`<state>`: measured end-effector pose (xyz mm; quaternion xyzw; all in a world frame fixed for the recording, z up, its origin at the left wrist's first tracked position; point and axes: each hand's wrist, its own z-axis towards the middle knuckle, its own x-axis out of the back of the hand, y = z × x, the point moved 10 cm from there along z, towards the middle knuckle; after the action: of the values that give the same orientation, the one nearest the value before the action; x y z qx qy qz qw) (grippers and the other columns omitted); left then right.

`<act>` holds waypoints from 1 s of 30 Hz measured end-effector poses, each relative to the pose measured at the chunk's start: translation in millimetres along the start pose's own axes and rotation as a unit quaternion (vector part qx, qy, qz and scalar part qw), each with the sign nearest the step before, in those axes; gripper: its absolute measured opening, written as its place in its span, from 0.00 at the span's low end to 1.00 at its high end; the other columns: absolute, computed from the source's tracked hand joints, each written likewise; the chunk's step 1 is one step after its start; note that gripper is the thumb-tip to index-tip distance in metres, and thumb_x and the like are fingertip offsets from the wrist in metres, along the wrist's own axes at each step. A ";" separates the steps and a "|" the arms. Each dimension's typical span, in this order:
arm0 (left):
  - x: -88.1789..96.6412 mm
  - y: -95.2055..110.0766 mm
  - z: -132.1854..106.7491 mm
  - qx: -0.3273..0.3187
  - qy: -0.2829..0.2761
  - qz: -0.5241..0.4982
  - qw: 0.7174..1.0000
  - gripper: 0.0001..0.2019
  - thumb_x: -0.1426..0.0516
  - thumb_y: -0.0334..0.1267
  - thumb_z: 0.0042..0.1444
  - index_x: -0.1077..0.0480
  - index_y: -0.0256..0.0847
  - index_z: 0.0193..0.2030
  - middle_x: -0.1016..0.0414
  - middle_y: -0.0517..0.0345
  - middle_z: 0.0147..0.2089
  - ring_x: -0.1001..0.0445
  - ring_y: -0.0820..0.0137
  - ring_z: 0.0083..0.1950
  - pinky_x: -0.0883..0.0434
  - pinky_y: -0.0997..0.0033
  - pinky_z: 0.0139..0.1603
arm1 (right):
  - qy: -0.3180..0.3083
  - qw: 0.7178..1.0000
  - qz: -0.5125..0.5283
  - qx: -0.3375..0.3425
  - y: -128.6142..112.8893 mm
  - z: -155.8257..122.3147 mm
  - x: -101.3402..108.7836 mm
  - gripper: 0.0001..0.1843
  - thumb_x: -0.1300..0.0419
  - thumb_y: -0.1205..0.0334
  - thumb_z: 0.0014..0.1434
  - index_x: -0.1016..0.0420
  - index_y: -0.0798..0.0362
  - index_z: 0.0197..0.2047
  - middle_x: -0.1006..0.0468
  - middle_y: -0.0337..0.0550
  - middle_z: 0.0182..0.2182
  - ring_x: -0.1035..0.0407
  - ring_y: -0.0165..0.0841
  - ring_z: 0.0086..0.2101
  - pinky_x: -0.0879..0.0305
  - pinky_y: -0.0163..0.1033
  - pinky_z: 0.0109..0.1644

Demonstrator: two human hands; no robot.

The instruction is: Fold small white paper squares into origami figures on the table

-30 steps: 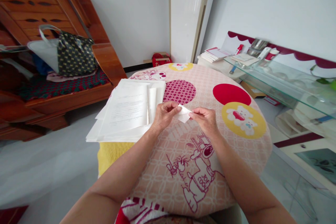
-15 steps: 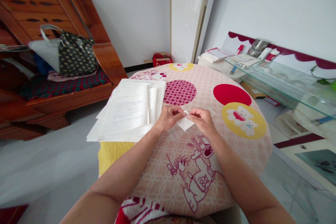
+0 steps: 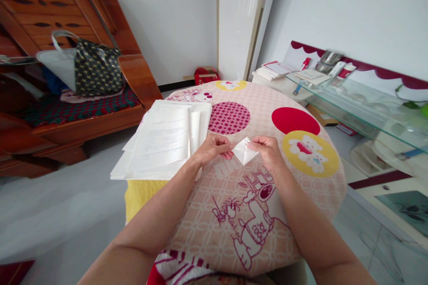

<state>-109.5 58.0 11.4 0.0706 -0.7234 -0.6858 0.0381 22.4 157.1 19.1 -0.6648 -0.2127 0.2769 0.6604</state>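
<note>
A small piece of white folded paper [image 3: 244, 153] is held just above the patterned tablecloth, one point toward me and small dark marks near its upper corner. My right hand [image 3: 267, 149] pinches its right side between thumb and fingers. At the paper's left corner, my left hand [image 3: 216, 147] is closed, thumb and index finger close together and the other fingers curled below. Its fingertips appear to meet the paper's edge. Left of my hands lies a stack of white sheets [image 3: 160, 138], the top one with printed lines.
The round table's cloth [image 3: 230, 213] carries cartoon figures and coloured circles. At right stands a glass shelf [image 3: 361, 98] with papers and cups. A wooden bench [image 3: 140, 71] with a patterned bag [image 3: 96, 69] is at left. Behind the table rises a white air conditioner [image 3: 236, 31].
The folded paper has shifted right and turned slightly, along with my right hand. My left hand has stayed nearly in place, so my hands are farther apart and more paper shows.
</note>
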 end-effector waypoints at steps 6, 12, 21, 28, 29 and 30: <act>1.8 -4.9 0.9 0.012 -0.012 0.042 0.999 0.15 0.33 0.44 0.48 0.27 0.33 0.26 0.23 0.54 0.24 0.25 0.74 0.24 0.29 0.77 0.26 | 0.001 1.000 0.005 -0.014 4.3 1.3 4.1 0.11 0.28 0.58 0.39 0.22 0.54 0.21 0.27 0.37 0.18 0.38 0.27 0.20 0.46 0.34 0.25; 0.7 -0.2 2.2 -0.004 0.025 0.017 1.000 0.17 0.36 0.50 0.53 0.25 0.34 0.33 0.23 0.55 0.30 0.24 0.73 0.30 0.26 0.74 0.34 | 0.011 1.000 -0.002 -0.020 5.0 1.2 1.8 0.10 0.29 0.58 0.39 0.23 0.54 0.20 0.28 0.36 0.17 0.40 0.27 0.20 0.47 0.35 0.25; -17.5 -8.6 9.3 -0.005 0.011 0.058 0.998 0.15 0.34 0.45 0.47 0.30 0.34 0.28 0.32 0.63 0.24 0.36 0.79 0.25 0.41 0.79 0.24 | -0.001 0.999 -0.013 -0.031 16.6 -0.8 -16.9 0.10 0.30 0.58 0.41 0.24 0.54 0.20 0.29 0.36 0.17 0.39 0.27 0.20 0.46 0.35 0.25; -18.1 -11.0 9.7 -0.001 0.009 0.053 0.999 0.14 0.35 0.45 0.48 0.29 0.35 0.27 0.33 0.64 0.23 0.37 0.79 0.24 0.44 0.79 0.24 | 0.008 0.999 -0.011 -0.039 19.3 -0.9 -17.6 0.10 0.30 0.57 0.40 0.25 0.53 0.20 0.29 0.37 0.17 0.39 0.28 0.20 0.45 0.35 0.24; -18.4 -11.1 9.7 0.000 0.009 0.053 0.999 0.13 0.35 0.44 0.48 0.28 0.35 0.27 0.33 0.64 0.23 0.38 0.79 0.24 0.44 0.79 0.24 | 0.008 0.999 -0.011 -0.040 19.2 -1.1 -18.0 0.10 0.30 0.57 0.40 0.25 0.53 0.20 0.29 0.37 0.17 0.39 0.28 0.20 0.45 0.35 0.24; -18.7 -11.5 9.7 0.002 0.008 0.053 0.999 0.13 0.36 0.44 0.48 0.28 0.35 0.27 0.33 0.64 0.23 0.38 0.79 0.25 0.44 0.79 0.24 | 0.009 0.999 -0.012 -0.040 18.9 -1.4 -18.4 0.10 0.31 0.57 0.40 0.25 0.53 0.20 0.29 0.37 0.17 0.39 0.28 0.20 0.45 0.35 0.24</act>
<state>-91.9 70.0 0.1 0.0382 -0.7269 -0.6810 0.0800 7.8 143.4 1.8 -0.6904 -0.2257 0.2548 0.6383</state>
